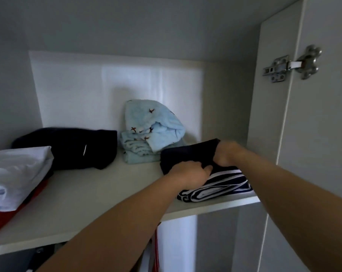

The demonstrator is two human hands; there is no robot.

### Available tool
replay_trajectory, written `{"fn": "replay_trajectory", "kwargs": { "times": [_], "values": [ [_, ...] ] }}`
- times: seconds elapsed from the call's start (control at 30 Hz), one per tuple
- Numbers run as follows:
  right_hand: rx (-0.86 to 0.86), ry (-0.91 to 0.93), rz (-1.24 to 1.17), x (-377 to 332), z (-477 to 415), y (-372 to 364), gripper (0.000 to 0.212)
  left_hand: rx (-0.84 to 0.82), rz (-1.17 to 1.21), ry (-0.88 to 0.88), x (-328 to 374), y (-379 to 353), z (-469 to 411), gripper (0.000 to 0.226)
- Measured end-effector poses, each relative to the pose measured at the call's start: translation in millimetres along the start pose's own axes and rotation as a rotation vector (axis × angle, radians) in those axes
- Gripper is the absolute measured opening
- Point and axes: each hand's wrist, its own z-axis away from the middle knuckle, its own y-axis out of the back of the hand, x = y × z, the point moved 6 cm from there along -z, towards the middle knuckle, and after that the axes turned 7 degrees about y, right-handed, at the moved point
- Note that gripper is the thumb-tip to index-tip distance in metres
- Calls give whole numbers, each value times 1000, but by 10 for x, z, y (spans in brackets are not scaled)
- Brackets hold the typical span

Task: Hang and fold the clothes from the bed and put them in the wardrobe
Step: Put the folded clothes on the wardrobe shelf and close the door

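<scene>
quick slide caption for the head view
Left hand and right hand grip a folded dark garment atop a striped garment on the wardrobe shelf.

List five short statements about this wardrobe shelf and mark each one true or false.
1. Both the left hand and the right hand grip the dark folded garment. True.
2. The dark folded garment rests on a red garment. False: the striped navy-and-white fabric lies under it. The red garment is at the left end of the shelf.
3. The light blue towel sits behind the dark folded garment, nearer the back wall. True.
4. The white folded garment lies at the right end of the shelf. False: it lies at the left end, on top of the red garment.
5. A metal hinge shows on the right side of the wardrobe. True.
</scene>
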Motion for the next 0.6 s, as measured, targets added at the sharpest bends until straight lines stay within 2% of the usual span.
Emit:
{"fn": "replay_trajectory", "kwargs": {
  "times": [0.17, 0.3, 0.4, 0.47, 0.5, 0.6],
  "values": [
    [-45, 22, -95, -113, 481, -390, 37, -19, -62, -25, -217, 18, 238, 66],
    [25, 118, -198, -599, 670, -507, 35, -30, -147, -76, -658, 120, 576, 51],
    [-1, 194, -63, -1119, 802, -563, 54, -28, -133, -46, -1155, 241, 843, 51],
    [-17, 275, -55, -1463, 842, -619, 63, 0, -142, -20, -1488, 335, 1003, 48],
    [-28, 316, -47, -1635, 874, -640, 63, 14, -155, -6, -1645, 375, 1090, 47],
    [-56, 390, -15, -2047, 925, -717, 43, 16, -269, -17, -2025, 466, 1299, 46]
  ]
}}
